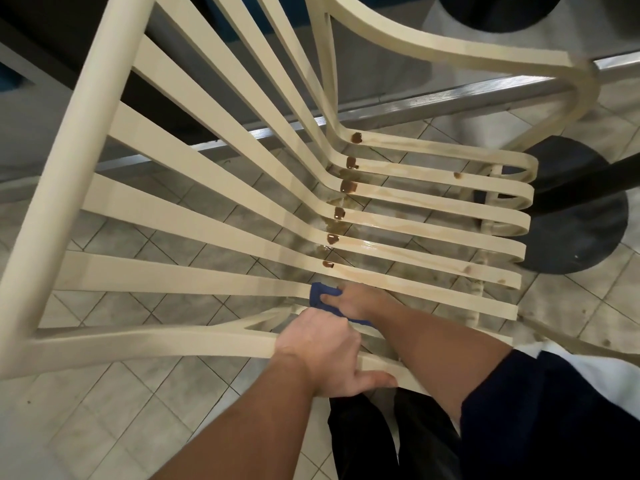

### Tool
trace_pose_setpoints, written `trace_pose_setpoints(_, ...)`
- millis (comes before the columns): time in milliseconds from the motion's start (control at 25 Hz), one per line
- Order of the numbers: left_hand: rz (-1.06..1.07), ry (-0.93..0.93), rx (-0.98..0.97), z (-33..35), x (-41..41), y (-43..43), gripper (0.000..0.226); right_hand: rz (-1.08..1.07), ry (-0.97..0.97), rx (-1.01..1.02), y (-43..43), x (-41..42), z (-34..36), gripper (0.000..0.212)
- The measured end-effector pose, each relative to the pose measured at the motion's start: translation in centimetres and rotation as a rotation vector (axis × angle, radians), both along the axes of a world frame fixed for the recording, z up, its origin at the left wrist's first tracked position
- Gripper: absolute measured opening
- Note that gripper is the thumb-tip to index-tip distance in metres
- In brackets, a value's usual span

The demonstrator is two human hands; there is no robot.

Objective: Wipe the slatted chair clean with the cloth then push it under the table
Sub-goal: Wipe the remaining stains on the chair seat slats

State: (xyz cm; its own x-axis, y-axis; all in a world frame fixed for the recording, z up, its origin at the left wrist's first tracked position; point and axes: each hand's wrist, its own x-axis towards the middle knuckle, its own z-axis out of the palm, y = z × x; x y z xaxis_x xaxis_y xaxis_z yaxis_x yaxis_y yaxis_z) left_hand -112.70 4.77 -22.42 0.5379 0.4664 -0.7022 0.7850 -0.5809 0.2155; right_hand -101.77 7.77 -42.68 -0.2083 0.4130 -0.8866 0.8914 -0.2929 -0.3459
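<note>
Head view: cloth (pixel 320 295) half-hidden in right hand (pixel 356 301), left hand (pixel 322 351) on chair (pixel 173 273)

chair (pixel 173 277): cream slats, smooth, satin; wet gloss on seat, right of centre | blobs (pixel 348 187): brown, glossy | cloth (pixel 317 292) under my right hand (pixel 353 303): blue, soft, matt | floor tiles (pixel 104 410): grey, matt, mottled | rail (pixel 433 102), upper centre: brushed metal | table base (pixel 581 237): matt black

Narrow gaps between chair slats (pixel 173 280), open room above them, near armrest (pixel 138 341) barring the side, black table base (pixel 581 237) just beyond.
</note>
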Motion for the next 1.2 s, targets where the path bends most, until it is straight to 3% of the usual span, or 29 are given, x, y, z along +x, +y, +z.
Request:
trace_pose_setpoints(240, -0.022, 0.028, -0.023, 0.4, 0.2, 0.2, 0.088, -0.078, 0.043, -0.095, -3.9, 11.4, 1.6, 0.048)
trace_pose_setpoints(440, -0.039, 0.031, -0.041, 0.8, 0.4, 0.5, 0.089, -0.098, -0.193, -0.006, -7.5, 20.0, 3.7, 0.080)
trace_pose_setpoints(600, -0.079, 0.032, -0.038, 0.6, 0.3, 0.4, 0.091, -0.076, -0.161, -0.070, -5.8, 16.4, 3.6, 0.076)
trace_pose_setpoints(760, -0.065, 0.021, -0.029, 0.3, 0.2, 0.4, 0.088, -0.028, -0.055, -0.019, -2.9, 8.0, 0.3, 0.101)
trace_pose_setpoints(840, -0.036, 0.016, -0.024, 0.0, 0.2, 0.2, 0.087, -0.006, -0.010, 0.002, -1.4, 3.0, -0.5, 0.091)
trace_pose_setpoints(960, 0.007, 0.011, -0.034, -0.1, 0.1, 0.2, 0.082, 0.085, -0.001, 0.082, 0.2, -2.0, 0.2, 0.059)
trace_pose_setpoints(1200, -0.050, 0.016, 0.025, -0.5, 0.0, 0.1, 0.088, 0.041, 0.108, 0.136, -0.3, -0.1, 0.5, 0.035)
